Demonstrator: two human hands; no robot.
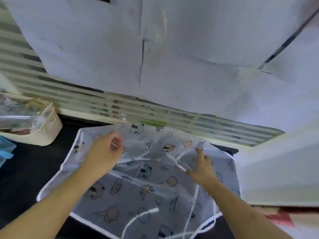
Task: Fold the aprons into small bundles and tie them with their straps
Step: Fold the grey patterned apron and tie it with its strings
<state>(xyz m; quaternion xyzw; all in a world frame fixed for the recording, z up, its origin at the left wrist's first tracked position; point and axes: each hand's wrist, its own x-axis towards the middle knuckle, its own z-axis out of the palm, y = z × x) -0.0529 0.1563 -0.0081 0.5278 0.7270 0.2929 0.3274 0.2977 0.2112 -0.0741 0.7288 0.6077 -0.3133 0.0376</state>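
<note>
One apron — printed, flat | left hand pinches its strap | right hand — fingers spread on it

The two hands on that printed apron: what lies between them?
In the head view, only the apron itself lies between the left hand and the right hand: wrinkled translucent fabric with cartoon prints, and a white strap crossing it.

I can read no words or numbers anywhere. My apron shows only cartoon drawings and music notes; a faint mark near its right edge is too blurred to read.
</note>
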